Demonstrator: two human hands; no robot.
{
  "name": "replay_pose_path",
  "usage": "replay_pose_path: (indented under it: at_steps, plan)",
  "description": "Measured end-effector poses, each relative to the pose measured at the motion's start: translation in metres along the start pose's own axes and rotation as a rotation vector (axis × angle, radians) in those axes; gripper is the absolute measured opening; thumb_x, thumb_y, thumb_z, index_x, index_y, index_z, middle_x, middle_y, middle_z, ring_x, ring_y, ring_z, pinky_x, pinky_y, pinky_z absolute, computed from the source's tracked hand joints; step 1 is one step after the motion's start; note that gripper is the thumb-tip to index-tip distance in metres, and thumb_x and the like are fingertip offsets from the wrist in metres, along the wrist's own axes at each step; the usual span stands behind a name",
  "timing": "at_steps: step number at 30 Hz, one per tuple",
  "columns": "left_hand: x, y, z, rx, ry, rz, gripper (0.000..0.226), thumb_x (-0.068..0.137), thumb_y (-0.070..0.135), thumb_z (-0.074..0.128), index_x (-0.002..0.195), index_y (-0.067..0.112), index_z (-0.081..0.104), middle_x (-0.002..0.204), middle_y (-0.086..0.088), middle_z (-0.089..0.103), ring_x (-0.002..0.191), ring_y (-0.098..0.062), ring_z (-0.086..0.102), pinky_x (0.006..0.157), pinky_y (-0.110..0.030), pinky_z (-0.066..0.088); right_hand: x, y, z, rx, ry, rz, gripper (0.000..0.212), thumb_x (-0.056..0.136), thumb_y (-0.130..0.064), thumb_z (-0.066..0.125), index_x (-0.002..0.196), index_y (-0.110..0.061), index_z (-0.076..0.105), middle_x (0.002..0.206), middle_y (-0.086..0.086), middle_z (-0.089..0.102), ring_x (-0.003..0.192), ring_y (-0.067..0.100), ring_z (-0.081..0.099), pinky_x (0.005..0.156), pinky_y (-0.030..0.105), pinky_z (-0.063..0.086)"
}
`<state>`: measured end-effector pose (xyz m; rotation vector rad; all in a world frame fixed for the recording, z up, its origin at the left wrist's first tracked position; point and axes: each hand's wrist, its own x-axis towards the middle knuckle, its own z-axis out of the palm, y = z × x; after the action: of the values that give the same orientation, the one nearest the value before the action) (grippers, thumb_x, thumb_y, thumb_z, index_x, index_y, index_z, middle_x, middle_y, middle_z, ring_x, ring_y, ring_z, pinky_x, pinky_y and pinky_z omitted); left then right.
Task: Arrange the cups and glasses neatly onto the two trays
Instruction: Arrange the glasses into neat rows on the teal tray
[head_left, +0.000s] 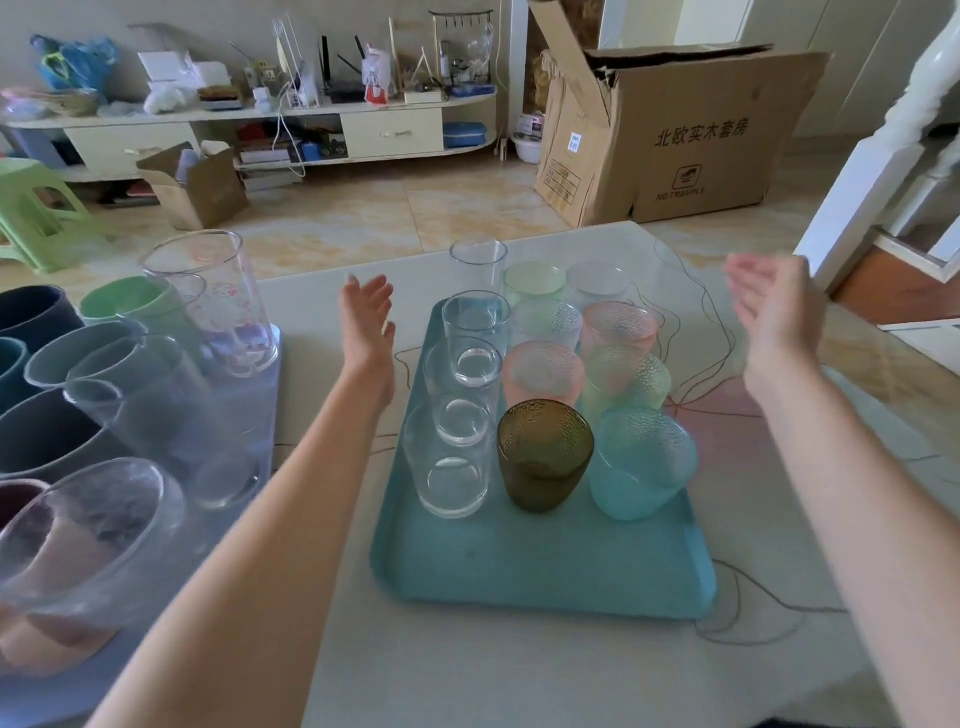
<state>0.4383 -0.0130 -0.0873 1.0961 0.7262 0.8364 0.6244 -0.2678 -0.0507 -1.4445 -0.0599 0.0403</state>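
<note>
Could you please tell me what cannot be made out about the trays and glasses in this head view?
- Left tray: cut off by the left and bottom edges, so its full cup count is unknown.
- Dark cups at far left: partly outside the picture.
- Far clear glass: whether it stands on the teal tray or the table is hidden by nearer glasses.
- Print on the tall glass: too blurred to read.

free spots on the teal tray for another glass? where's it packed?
Bare: the near strip of the teal tray, between its front rim and the brown glass with its clear and teal neighbours. Also bare table between the two trays. Crowded: the tray's far part, three tight columns; the left tray too.
</note>
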Motion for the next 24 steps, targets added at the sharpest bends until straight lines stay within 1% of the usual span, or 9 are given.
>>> replay_pose_path:
  at_steps: [3, 7, 10, 13, 14, 17, 19, 21, 24]
  plan:
    - [0.042, -0.001, 0.016, 0.024, -0.162, -0.051, 0.061, 0.099, 0.044, 0.011, 0.137, 0.009, 0.044, 0.147, -0.007, 0.041, 0.139, -0.019, 0.031, 0.117, -0.034, 0.015, 0.045, 0.011, 0.017, -0.065, -0.269, 0.054, 0.034, 0.095, -0.032, 0.033, 0.085, -0.024, 0.065, 0.102, -0.004, 0.069, 0.104, 0.012, 0.061, 0.098, 0.028, 0.040]
    - [0.087, -0.005, 0.037, 0.204, -0.295, -0.070, 0.071, 0.097, 0.050, 0.007, 0.122, 0.008, 0.058, 0.141, -0.007, 0.049, 0.135, -0.020, 0.037, 0.116, -0.036, 0.013, 0.082, 0.045, 0.053, -0.048, -0.596, 0.194, 0.049, 0.098, -0.045, 0.026, 0.095, -0.021, 0.069, 0.099, -0.005, 0.072, 0.093, 0.012, 0.062, 0.078, 0.029, 0.040]
    - [0.107, -0.010, 0.045, 0.192, -0.421, -0.103, 0.074, 0.096, 0.054, 0.008, 0.105, 0.006, 0.064, 0.111, -0.009, 0.066, 0.107, -0.023, 0.057, 0.104, -0.034, 0.031, 0.096, 0.062, 0.068, 0.084, -0.788, 0.307, 0.063, 0.095, -0.055, 0.023, 0.106, -0.012, 0.068, 0.107, 0.008, 0.070, 0.092, 0.021, 0.065, 0.078, 0.031, 0.047]
    - [0.118, -0.018, 0.052, 0.118, -0.598, -0.195, 0.083, 0.091, 0.063, 0.003, 0.108, 0.007, 0.062, 0.110, -0.010, 0.065, 0.099, -0.024, 0.061, 0.090, -0.036, 0.044, 0.109, 0.066, 0.076, 0.249, -0.960, 0.409, 0.072, 0.089, -0.062, 0.027, 0.113, -0.005, 0.066, 0.118, 0.014, 0.064, 0.102, 0.027, 0.062, 0.091, 0.036, 0.047]
    - [0.119, -0.020, 0.054, 0.110, -0.642, -0.216, 0.086, 0.089, 0.066, 0.001, 0.110, 0.007, 0.061, 0.113, -0.011, 0.064, 0.096, -0.022, 0.062, 0.086, -0.035, 0.046, 0.110, 0.065, 0.079, 0.254, -1.009, 0.425, 0.072, 0.087, -0.061, 0.030, 0.115, -0.004, 0.064, 0.121, 0.014, 0.062, 0.102, 0.027, 0.062, 0.090, 0.036, 0.048]
    - [0.116, -0.020, 0.063, 0.108, -0.702, -0.252, 0.092, 0.088, 0.067, -0.001, 0.107, 0.004, 0.063, 0.110, -0.010, 0.067, 0.088, -0.021, 0.067, 0.072, -0.028, 0.053, 0.109, 0.066, 0.089, 0.144, -1.095, 0.446, 0.066, 0.085, -0.055, 0.037, 0.116, -0.004, 0.064, 0.108, 0.010, 0.069, 0.089, 0.023, 0.062, 0.076, 0.030, 0.051]
    - [0.112, -0.019, 0.066, 0.113, -0.716, -0.257, 0.093, 0.090, 0.064, 0.000, 0.091, 0.004, 0.070, 0.098, -0.008, 0.072, 0.082, -0.023, 0.070, 0.063, -0.026, 0.056, 0.105, 0.068, 0.093, 0.063, -1.071, 0.458, 0.059, 0.088, -0.051, 0.037, 0.100, -0.008, 0.075, 0.090, 0.008, 0.073, 0.081, 0.023, 0.058, 0.072, 0.028, 0.047]
    - [0.110, -0.019, 0.068, 0.161, -0.729, -0.237, 0.091, 0.092, 0.061, 0.001, 0.088, 0.002, 0.070, 0.094, -0.007, 0.074, 0.079, -0.024, 0.071, 0.060, -0.026, 0.056, 0.101, 0.068, 0.092, 0.025, -1.035, 0.442, 0.055, 0.088, -0.046, 0.036, 0.091, -0.009, 0.078, 0.081, 0.007, 0.073, 0.079, 0.024, 0.055, 0.072, 0.030, 0.043]
    - [0.107, -0.021, 0.067, 0.186, -0.745, -0.235, 0.091, 0.092, 0.060, 0.003, 0.072, 0.008, 0.076, 0.096, -0.005, 0.073, 0.078, -0.023, 0.069, 0.066, -0.030, 0.055, 0.097, 0.069, 0.089, 0.074, -1.046, 0.440, 0.056, 0.085, -0.043, 0.043, 0.115, -0.001, 0.065, 0.092, 0.012, 0.068, 0.090, 0.031, 0.053, 0.079, 0.035, 0.042]
